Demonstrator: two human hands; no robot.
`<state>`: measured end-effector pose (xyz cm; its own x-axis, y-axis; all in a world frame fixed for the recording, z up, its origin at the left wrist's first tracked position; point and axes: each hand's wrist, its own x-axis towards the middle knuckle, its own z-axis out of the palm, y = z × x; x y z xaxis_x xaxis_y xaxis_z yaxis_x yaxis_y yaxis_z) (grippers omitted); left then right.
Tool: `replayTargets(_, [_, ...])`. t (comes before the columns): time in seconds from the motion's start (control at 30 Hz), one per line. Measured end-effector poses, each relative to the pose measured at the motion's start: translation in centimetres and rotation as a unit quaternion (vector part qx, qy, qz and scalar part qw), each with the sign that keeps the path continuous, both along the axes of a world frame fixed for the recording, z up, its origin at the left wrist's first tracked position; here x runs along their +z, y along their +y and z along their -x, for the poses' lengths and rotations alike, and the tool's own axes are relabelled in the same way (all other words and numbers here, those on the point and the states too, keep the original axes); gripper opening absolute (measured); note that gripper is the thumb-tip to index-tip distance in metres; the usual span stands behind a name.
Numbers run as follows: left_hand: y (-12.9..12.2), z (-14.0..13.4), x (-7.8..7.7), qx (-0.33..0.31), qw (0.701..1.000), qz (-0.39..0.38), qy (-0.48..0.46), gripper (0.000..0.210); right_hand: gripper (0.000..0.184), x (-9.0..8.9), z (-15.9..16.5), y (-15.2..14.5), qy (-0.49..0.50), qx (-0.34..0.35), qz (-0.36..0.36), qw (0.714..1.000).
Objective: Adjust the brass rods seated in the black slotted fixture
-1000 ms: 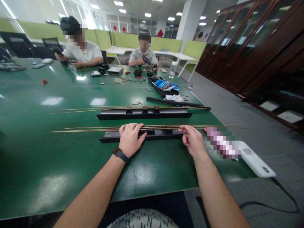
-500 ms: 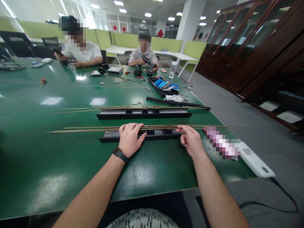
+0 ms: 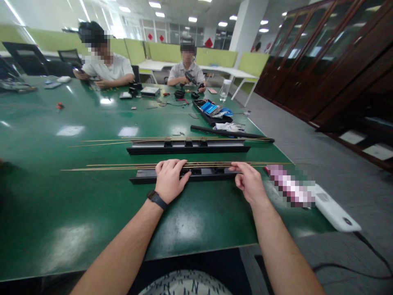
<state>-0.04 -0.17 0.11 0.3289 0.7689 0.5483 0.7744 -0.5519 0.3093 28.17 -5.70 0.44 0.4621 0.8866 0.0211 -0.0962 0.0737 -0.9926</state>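
A long black rail [image 3: 145, 179] with a grey inner channel and dark clips lies crosswise on the green table [image 3: 101, 221]. Several thin brass-coloured rods [image 3: 258, 163] run along it and stick out past both ends. My left hand [image 3: 170, 179] bends over the rail's middle, fingers on the rods and thumb at the near side, covering part of both. Toward the right end, my right hand [image 3: 251, 183] has its fingertips on the rods, index finger stretched and the other fingers curled. Whether its thumb pinches a rod is hidden.
Behind lies a second black rail [image 3: 190, 150] with similar rods. Farther back are a black bar [image 3: 233, 134], white gloves [image 3: 229, 127] and an open black case [image 3: 211, 119]. A white device [image 3: 336, 209] with a cable sits at the right edge. Two people sit across the table.
Both hands keep their places on the rail and rods. The whole view has shifted slightly; nothing else has visibly moved.
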Motion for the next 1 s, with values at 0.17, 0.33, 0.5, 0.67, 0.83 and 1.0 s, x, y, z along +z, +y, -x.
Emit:
replayTargets(0.17, [-0.14, 0.08, 0.19, -0.002, 1.0, 0.008, 0.001, 0.034, 0.03, 0.05, -0.21, 0.2, 0.013, -0.035, 0.007, 0.999])
replayTargets(0.33, [-0.24, 0.04, 0.23, 0.005, 1.0, 0.012, -0.002, 0.034, 0.035, 0.43, 0.4, -0.1, 0.002, 0.016, 0.006, 1.0])
replayTargets(0.5, [-0.25, 0.02, 0.35, 0.0, 1.0, 0.018, -0.003, 0.034, 0.035, 0.47, 0.36, -0.11, 0.001, 0.019, 0.015, 1.0])
replayTargets(0.67, [-0.28, -0.01, 0.4, 0.0, 1.0, 0.024, -0.005, 0.034, 0.032, 0.11, -0.32, 0.29, 0.018, -0.04, 0.015, 0.999])
replayTargets(0.83, [-0.3, -0.07, 0.4, 0.004, 1.0, 0.03, -0.003, 0.034, 0.035, 0.43, 0.44, -0.11, 0.003, 0.02, 0.011, 1.0])
replayTargets(1.0, [-0.23, 0.0, 0.33, -0.001, 1.0, 0.025, -0.002, 0.034, 0.034, 0.51, 0.47, -0.05, 0.007, 0.008, 0.01, 1.0])
